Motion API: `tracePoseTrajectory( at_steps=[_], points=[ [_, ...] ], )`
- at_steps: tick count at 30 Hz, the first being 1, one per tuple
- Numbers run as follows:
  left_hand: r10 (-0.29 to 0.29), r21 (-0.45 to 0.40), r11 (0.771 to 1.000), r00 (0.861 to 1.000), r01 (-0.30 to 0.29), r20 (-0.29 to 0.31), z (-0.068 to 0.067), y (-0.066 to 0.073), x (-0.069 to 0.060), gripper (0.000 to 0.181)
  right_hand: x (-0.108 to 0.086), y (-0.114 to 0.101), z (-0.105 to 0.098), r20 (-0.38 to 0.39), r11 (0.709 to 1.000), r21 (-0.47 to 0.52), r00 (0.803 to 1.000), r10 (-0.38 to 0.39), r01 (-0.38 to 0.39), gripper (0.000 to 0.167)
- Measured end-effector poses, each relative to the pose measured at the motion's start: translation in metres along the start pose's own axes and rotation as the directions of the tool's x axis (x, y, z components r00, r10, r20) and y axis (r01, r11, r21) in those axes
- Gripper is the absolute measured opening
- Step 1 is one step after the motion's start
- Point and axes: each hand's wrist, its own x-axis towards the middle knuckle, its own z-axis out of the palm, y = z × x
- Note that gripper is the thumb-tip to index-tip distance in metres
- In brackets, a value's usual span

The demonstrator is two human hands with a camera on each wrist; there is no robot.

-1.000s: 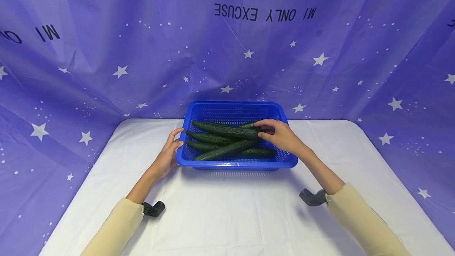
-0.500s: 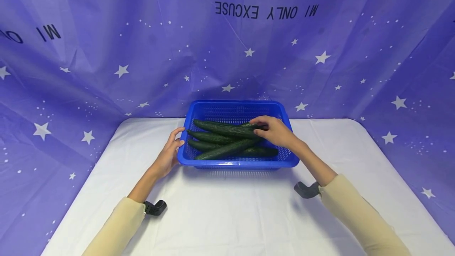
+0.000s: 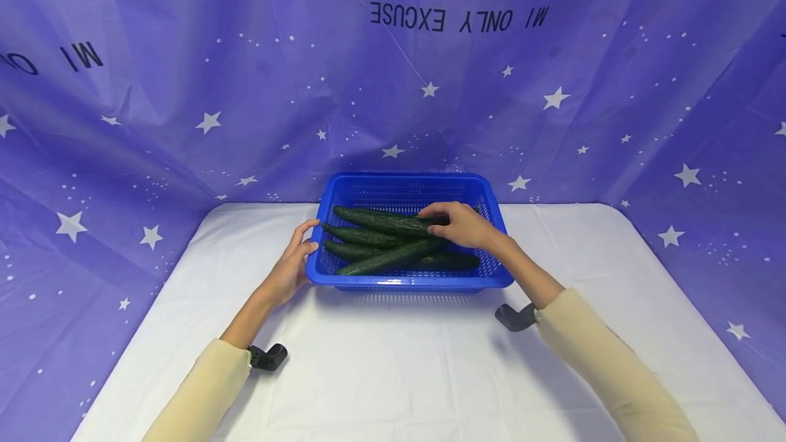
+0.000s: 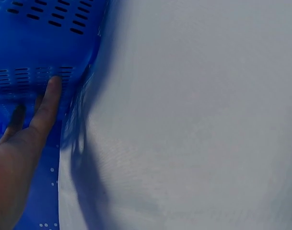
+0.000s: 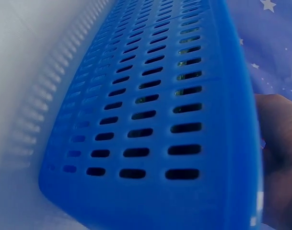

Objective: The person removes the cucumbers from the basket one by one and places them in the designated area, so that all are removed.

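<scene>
A blue plastic basket (image 3: 410, 282) with slotted walls holds several long dark green cucumbers, some lying across others. My left hand (image 3: 287, 271) holds the basket's left rim, thumb and forefinger at its edge. In the left wrist view, fingers (image 4: 50, 103) of that hand lie against the outer wall. Inside the basket, my right hand (image 3: 463, 227) has thumb and fingers on either side of the top cucumber (image 3: 383, 222), near its right end, which the hand hides. The right wrist view is mostly filled by the basket wall (image 5: 136, 96); only part of the hand (image 5: 280, 143) shows at its edge.
The basket stands on a white-covered table (image 3: 393, 360), toward its back edge. Behind and at the sides hangs a purple curtain (image 3: 276, 87) with stars and lettering. Black wrist cameras (image 3: 268, 358) stick out from both sleeves.
My right hand has slid left along the top cucumber, and its forearm has followed. The left hand stays at the rim; the basket and cucumbers look unmoved.
</scene>
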Motion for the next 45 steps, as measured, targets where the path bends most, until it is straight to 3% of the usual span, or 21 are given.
tracePoseTrajectory(
  at_steps=[7, 14, 26, 36, 45],
  points=[
    [0.010, -0.048, 0.999, 0.997, -0.007, 0.072, -0.005, 0.004, -0.002, 0.064, 0.010, 0.000, 0.003, 0.032, 0.998, -0.055, 0.999, 0.031, -0.029, 0.039],
    [-0.003, -0.010, 1.000, 0.990, 0.004, 0.139, -0.005, 0.010, 0.002, 0.076, 0.019, 0.001, 0.003, 0.059, 0.997, -0.064, 0.997, 0.054, -0.050, 0.041],
    [-0.025, -0.024, 0.999, 0.992, 0.029, 0.126, -0.005, 0.005, 0.003, 0.074, 0.028, -0.001, 0.004, 0.131, 0.997, -0.049, 0.990, 0.059, -0.053, 0.043],
    [-0.015, -0.017, 1.000, 0.993, 0.017, 0.114, -0.005, 0.007, 0.002, 0.071, 0.041, -0.004, 0.003, 0.214, 0.995, -0.081, 0.973, 0.082, -0.066, 0.048],
    [-0.023, 0.001, 1.000, 0.994, 0.023, 0.110, -0.002, 0.005, 0.003, 0.072, 0.039, -0.005, 0.002, 0.263, 0.991, -0.107, 0.959, 0.107, -0.081, 0.049]
  ],
)
